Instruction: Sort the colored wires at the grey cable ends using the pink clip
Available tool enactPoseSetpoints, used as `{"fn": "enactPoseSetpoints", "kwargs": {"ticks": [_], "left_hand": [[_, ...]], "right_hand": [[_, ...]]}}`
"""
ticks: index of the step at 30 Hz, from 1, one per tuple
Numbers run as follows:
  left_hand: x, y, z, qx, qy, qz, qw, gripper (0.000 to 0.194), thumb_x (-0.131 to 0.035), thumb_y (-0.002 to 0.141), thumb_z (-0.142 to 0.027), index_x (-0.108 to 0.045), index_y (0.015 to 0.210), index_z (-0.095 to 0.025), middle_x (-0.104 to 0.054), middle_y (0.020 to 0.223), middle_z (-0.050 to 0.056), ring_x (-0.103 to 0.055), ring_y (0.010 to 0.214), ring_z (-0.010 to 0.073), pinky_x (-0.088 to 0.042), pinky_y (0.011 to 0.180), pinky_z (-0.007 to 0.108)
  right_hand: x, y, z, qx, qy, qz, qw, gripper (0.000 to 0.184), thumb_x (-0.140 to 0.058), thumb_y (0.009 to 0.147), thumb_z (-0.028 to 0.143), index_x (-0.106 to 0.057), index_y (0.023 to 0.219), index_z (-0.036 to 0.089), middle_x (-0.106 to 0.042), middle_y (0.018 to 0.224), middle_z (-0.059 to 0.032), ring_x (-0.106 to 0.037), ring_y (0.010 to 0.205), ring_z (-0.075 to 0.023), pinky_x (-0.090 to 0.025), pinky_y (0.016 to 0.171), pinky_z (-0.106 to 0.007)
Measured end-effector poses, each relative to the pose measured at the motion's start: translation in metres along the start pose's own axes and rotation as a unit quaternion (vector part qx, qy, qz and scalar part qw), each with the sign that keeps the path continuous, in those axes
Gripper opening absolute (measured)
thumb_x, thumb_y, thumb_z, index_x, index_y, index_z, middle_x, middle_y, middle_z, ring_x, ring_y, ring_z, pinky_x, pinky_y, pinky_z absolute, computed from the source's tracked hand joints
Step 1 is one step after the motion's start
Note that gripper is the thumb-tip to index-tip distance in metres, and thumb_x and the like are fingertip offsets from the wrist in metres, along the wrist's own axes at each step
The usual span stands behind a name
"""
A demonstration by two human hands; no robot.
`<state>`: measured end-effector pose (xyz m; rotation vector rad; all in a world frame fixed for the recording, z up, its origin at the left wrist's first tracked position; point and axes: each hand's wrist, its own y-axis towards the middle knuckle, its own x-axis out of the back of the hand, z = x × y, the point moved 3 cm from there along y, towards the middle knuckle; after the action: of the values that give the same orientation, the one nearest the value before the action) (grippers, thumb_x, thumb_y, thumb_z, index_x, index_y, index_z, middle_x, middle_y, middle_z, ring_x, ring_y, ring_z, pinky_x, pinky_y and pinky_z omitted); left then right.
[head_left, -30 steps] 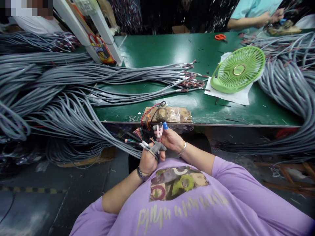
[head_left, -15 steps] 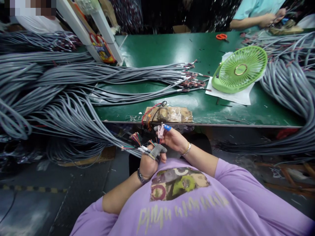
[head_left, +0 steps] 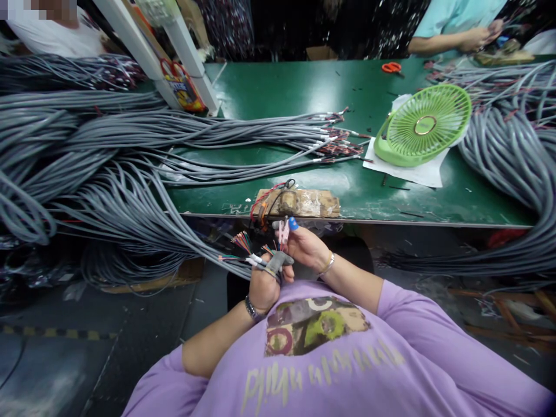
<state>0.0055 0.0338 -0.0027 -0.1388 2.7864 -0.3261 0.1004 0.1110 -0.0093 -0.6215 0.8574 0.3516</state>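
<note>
The left hand (head_left: 263, 289) closes around grey multicore cables (head_left: 228, 265), some coloured cores (head_left: 241, 241) already bared and fanned; the right hand (head_left: 307, 250) pinches a pink clip (head_left: 284, 233) near the worktop (head_left: 269, 87), over cores seemingly unfinished.

My left hand (head_left: 264, 289) conceals the gripped section of the grey cables (head_left: 204, 249); the quantity inside my fingers cannot be read. The tip of the pink clip (head_left: 284, 233) in my right hand (head_left: 310, 249) is too small to show which wire it meets (my blue finger cot (head_left: 293, 223) hides the fingertip beneath). Coloured conductors (head_left: 242, 240) are too fine to count. The left edge cuts off the cable pile (head_left: 39, 139). The top edge crops the co-worker in the teal sleeve (head_left: 452, 20); the item in that person's hands (head_left: 480, 37) is indistinct.
</note>
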Motion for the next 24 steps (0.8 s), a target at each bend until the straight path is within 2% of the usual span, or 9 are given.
{"fn": "enactPoseSetpoints", "kwargs": {"ticks": [5, 11, 16, 19, 22, 24], "left_hand": [[-0.001, 0.001, 0.001, 0.010, -0.003, 0.001, 1.000, 0.030, -0.062, 0.079, -0.042, -0.062, 0.067, -0.015, -0.062, 0.050, 0.000, -0.055, 0.042, 0.0111, -0.043, 0.044, 0.023], [0.002, -0.002, 0.001, -0.022, 0.003, 0.001, 1.000, 0.029, -0.062, 0.080, -0.044, -0.064, 0.071, -0.016, -0.063, 0.052, 0.000, -0.056, 0.043, 0.0110, -0.044, 0.045, 0.023], [0.006, -0.007, 0.003, -0.037, 0.026, 0.003, 0.999, 0.031, -0.062, 0.081, -0.045, -0.064, 0.072, -0.016, -0.064, 0.053, 0.001, -0.057, 0.044, 0.0121, -0.046, 0.045, 0.024], [0.008, -0.007, 0.003, -0.043, 0.032, -0.009, 0.999, 0.031, -0.062, 0.082, -0.045, -0.064, 0.072, -0.016, -0.064, 0.054, 0.001, -0.057, 0.044, 0.0119, -0.046, 0.045, 0.024], [0.008, -0.006, 0.002, -0.049, 0.036, -0.020, 0.998, 0.028, -0.060, 0.083, -0.043, -0.063, 0.072, -0.017, -0.064, 0.055, 0.000, -0.058, 0.045, 0.0118, -0.046, 0.046, 0.023], [0.007, -0.004, 0.000, -0.054, 0.037, -0.030, 0.997, 0.028, -0.061, 0.082, -0.042, -0.063, 0.072, -0.017, -0.064, 0.055, 0.000, -0.058, 0.045, 0.0117, -0.046, 0.046, 0.023]], "right_hand": [[0.000, -0.001, 0.000, -0.007, 0.002, -0.009, 1.000, 0.033, -0.061, 0.085, 0.048, -0.066, 0.083, 0.016, -0.063, 0.070, -0.0012, -0.050, 0.057, -0.0101, -0.043, 0.054, -0.022], [0.000, -0.005, -0.003, -0.027, 0.016, -0.012, 0.999, 0.042, -0.051, 0.088, 0.056, -0.067, 0.086, 0.017, -0.065, 0.077, -0.0036, -0.052, 0.060, -0.0107, -0.043, 0.055, -0.022], [-0.002, -0.009, -0.002, -0.038, -0.002, 0.010, 0.999, 0.046, -0.049, 0.088, 0.060, -0.067, 0.091, 0.018, -0.066, 0.079, -0.0034, -0.053, 0.059, -0.0097, -0.043, 0.054, -0.021], [-0.002, -0.010, 0.000, -0.032, -0.020, 0.009, 0.999, 0.039, -0.055, 0.087, 0.054, -0.067, 0.089, 0.017, -0.066, 0.079, -0.0035, -0.053, 0.059, -0.0092, -0.042, 0.054, -0.020], [-0.002, -0.010, 0.002, 0.005, -0.041, 0.009, 0.999, 0.027, -0.063, 0.085, 0.042, -0.067, 0.087, 0.015, -0.064, 0.076, -0.0025, -0.049, 0.058, -0.0079, -0.040, 0.052, -0.019], [0.000, -0.010, 0.002, 0.030, -0.056, 0.007, 0.998, 0.027, -0.065, 0.083, 0.041, -0.067, 0.084, 0.015, -0.063, 0.073, -0.0020, -0.048, 0.057, -0.0079, -0.039, 0.052, -0.019]]}}
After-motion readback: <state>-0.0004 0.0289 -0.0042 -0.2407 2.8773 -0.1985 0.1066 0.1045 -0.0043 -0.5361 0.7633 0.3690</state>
